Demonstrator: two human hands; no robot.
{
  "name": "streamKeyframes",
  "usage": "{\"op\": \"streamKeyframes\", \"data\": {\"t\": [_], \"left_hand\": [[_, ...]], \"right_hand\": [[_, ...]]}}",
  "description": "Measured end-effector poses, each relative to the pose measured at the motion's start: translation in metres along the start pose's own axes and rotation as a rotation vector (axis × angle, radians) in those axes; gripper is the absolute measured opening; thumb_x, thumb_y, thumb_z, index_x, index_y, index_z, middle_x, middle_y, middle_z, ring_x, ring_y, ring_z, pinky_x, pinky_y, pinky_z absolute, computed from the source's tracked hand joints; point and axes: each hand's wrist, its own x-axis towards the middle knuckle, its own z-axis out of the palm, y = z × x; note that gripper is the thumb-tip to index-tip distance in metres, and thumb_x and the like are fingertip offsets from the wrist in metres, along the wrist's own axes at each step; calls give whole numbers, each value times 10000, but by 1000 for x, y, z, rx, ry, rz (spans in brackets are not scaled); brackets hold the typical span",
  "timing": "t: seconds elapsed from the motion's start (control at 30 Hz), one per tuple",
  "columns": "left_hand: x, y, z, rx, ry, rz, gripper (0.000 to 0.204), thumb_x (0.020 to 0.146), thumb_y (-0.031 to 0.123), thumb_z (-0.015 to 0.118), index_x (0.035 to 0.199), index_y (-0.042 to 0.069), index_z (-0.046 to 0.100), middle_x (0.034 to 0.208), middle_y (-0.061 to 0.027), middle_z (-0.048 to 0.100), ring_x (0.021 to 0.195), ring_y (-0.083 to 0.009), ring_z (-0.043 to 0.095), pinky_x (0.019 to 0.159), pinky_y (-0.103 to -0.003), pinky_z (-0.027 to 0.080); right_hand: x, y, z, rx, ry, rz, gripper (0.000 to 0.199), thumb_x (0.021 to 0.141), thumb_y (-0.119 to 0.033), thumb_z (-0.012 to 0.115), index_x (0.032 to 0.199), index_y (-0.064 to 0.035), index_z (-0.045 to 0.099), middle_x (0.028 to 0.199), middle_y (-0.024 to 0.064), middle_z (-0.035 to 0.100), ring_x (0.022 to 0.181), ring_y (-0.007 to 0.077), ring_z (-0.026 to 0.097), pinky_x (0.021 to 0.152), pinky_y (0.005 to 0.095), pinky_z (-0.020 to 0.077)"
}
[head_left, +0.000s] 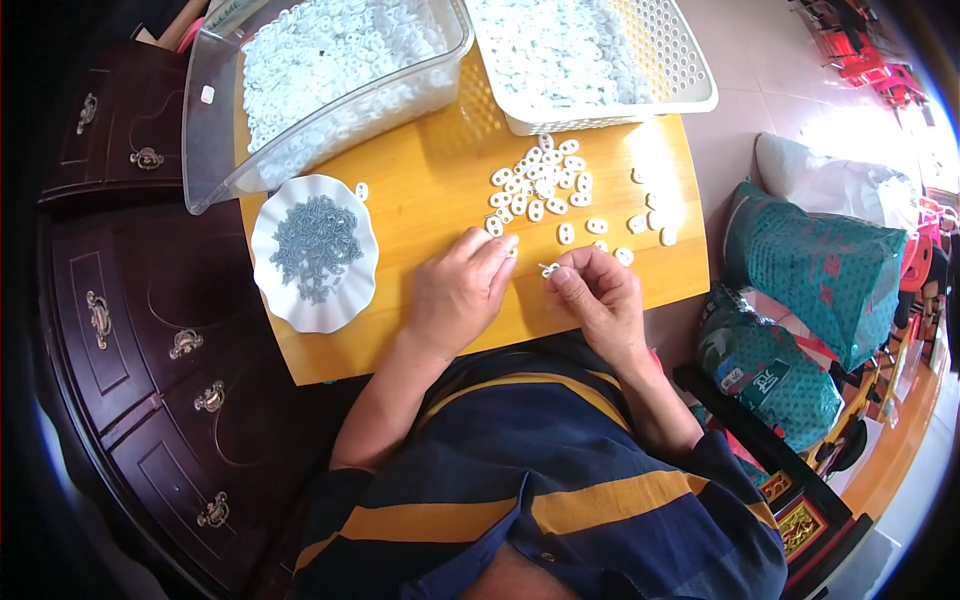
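My left hand [458, 290] is closed, its fingertips pinched on a white oval piece [512, 252] that shows only in part. To its right, my right hand [600, 295] pinches a small white piece [548, 270] between thumb and forefinger, and a thin pin-like end sticks out of it. Just beyond both hands lies a loose heap of white oval two-hole pieces [545, 187]. Left of my left hand stands a white scalloped dish [350, 300] holding many small grey metal pins or screws [315, 240]; which they are I cannot tell.
At the back of the yellow table [430, 200] stand a clear plastic bin [210, 150] and a white perforated basket [690, 90], both full of white pieces. Several pieces [654, 202] lie apart at the right. Dark drawers [130, 380] flank the left; green bags [810, 270] the right.
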Motion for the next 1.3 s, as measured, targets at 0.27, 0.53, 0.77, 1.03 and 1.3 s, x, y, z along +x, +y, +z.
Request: {"op": "streamKeyframes", "data": {"t": [0.27,0.53,0.77,1.03,1.3], "left_hand": [[-3,-7,2,-26,-10,-15,194,903,72,714,1073,60,621,890,-105,653,745,-266,682,650,-363,546],[-14,-7,-4,-750,-90,-276,238,965,-44,644,1197,9,639,900,-1,656,758,-42,606,693,-210,510],[-17,-6,-4,-1019,-143,-369,253,955,-61,662,1203,-12,644,933,2,671,820,-32,627,748,-189,526],[-14,-8,-4,-919,-108,-265,277,930,-53,704,1200,-13,658,977,-20,705,871,-58,652,800,-217,543],[-14,-8,-3,-910,-114,-270,276,928,-37,716,1199,-3,675,975,-19,714,865,-60,653,798,-221,542]], "right_hand": [[2,1,2,-31,-24,-20,131,1032,-130,645,1035,1,656,880,15,690,781,53,629,702,200,501],[4,1,6,-20,-55,4,128,1029,-127,646,1022,0,650,873,23,694,769,64,639,705,207,503],[6,2,7,-72,-77,4,133,1029,-133,646,1018,0,648,869,17,687,783,61,634,723,209,506],[6,2,8,-93,-84,-20,139,1032,-140,641,1008,-3,650,866,8,683,787,49,618,728,205,501],[5,3,7,-106,-82,-11,139,1031,-138,636,1008,-2,652,864,4,684,786,44,615,724,205,498]]}}
